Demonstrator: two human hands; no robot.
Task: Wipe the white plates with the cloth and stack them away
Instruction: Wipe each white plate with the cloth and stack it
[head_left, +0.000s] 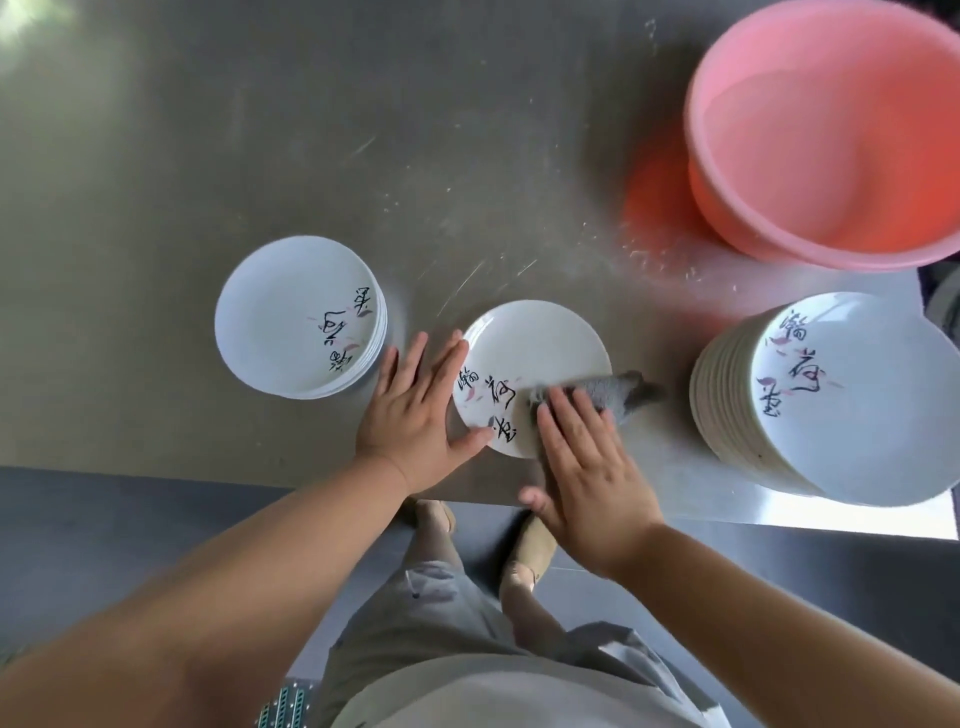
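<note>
- Here, a white plate (540, 353) is lying flat on the table (260, 130) between the two hands; black brush lettering and faint pink marks are showing on its near-left part.
- The left hand (410, 415) is resting flat on the table against the plate's left rim, fingers straight and slightly spread; its thumb is touching the near rim; it is gripping nothing.
- The right hand (587, 467) is pressing a grey cloth (610, 397) onto the plate's near-right part with straight, close-set fingers; its thumb is sticking out to the left, off the plate; no finger is curling round the cloth.
- The cloth is lying partly under the right fingertips; its far end is trailing over the plate's right rim onto the table.
- Just beyond and left of the left fingertips, the left stack (291, 317) of like plates is sitting low on the table, apart from the middle plate.
- Right of the right hand, the right stack (852, 405) is standing taller, near the cloth's end but not touching it.
- Well beyond the right hand, a pink basin (831, 130) is standing on the table.
- Nearer than both hands, grey shorts (441, 613) and feet (530, 540) are showing over a dark floor (104, 519).
</note>
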